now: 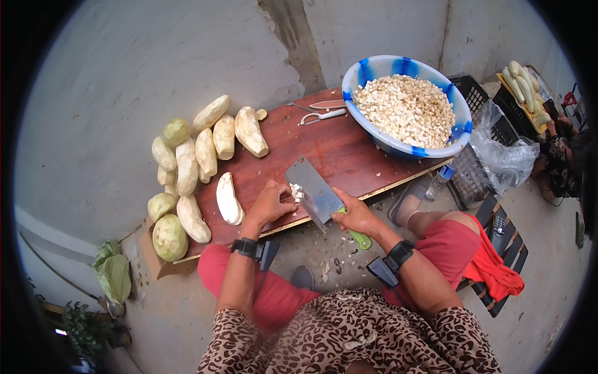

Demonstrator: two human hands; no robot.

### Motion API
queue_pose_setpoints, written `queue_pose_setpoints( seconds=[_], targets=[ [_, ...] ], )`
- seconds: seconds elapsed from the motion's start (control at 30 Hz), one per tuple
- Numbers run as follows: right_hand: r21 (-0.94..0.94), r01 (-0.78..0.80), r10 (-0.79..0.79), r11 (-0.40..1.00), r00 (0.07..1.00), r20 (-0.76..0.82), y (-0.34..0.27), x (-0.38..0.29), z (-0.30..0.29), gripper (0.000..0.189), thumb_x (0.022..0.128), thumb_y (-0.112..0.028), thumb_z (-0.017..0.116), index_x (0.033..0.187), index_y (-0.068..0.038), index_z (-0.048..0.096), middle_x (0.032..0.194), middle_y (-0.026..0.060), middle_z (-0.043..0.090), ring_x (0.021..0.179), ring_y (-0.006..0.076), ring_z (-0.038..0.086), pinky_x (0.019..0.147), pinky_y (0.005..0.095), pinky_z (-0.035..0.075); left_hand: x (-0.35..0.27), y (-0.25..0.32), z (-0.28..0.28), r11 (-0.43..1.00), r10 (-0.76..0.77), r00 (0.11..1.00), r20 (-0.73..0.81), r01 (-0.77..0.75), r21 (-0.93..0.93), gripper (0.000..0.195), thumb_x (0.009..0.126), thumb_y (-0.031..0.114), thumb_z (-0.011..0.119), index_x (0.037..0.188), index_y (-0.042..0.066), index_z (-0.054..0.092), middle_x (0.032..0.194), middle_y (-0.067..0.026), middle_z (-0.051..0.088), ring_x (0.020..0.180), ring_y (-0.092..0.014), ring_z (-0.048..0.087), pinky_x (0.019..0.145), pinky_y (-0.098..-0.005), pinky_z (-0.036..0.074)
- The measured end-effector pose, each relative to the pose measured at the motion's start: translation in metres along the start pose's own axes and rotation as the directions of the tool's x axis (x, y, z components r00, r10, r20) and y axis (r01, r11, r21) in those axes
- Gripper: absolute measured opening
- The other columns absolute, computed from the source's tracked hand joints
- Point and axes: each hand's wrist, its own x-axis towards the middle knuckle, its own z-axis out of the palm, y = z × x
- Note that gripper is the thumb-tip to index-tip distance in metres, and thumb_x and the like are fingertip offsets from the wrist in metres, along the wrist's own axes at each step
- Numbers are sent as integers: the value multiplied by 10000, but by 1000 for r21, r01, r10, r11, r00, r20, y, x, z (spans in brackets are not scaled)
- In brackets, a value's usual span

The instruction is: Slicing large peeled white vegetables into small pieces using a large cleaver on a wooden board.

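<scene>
My right hand is closed around the green handle of a cleaver, whose broad metal blade is tilted over the near edge of a red-brown board. Small white diced pieces lie against the blade's left side. Beside them is my left hand, its thumb and fingers curled near the pieces; whether it holds one I cannot tell. A peeled, pale root vegetable lies left of that hand. Several more peeled roots are grouped at the board's left end.
A blue-and-white plastic basin of diced pieces stands at the board's right end. Behind it lie a peeler and a plastic bottle stands below. Black crates, a slatted stool and another person are on the right.
</scene>
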Motion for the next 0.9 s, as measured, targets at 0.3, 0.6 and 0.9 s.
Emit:
queue_pose_setpoints(
  seconds=[0.3,0.6,0.9],
  targets=[
    [15,24,-26,1000,992,120,-1,-5,-2,732,876,-23,650,1525,-58,313,914,99,657,592,128,587,562,294,518,-23,2,10,995,-17,996,-91,26,100,586,693,195,829,1184,10,569,1132,-201,567,1066,-359,568,921,-407,469],
    [138,53,-69,989,992,109,19,-14,35,757,889,-34,631,1545,-57,253,908,94,640,617,132,588,576,297,521,-18,-10,28,999,1,975,-223,-10,-38,346,739,63,771,1038,-38,629,888,-126,630,738,-193,640,682,-305,531],
    [232,108,-126,967,990,66,-29,-28,27,744,883,-45,625,1525,-4,253,952,132,630,671,153,589,619,318,516,11,3,19,956,-52,962,-266,-29,-293,325,746,27,720,1050,-50,635,916,-107,662,757,-163,642,697,-305,542]
  ],
)
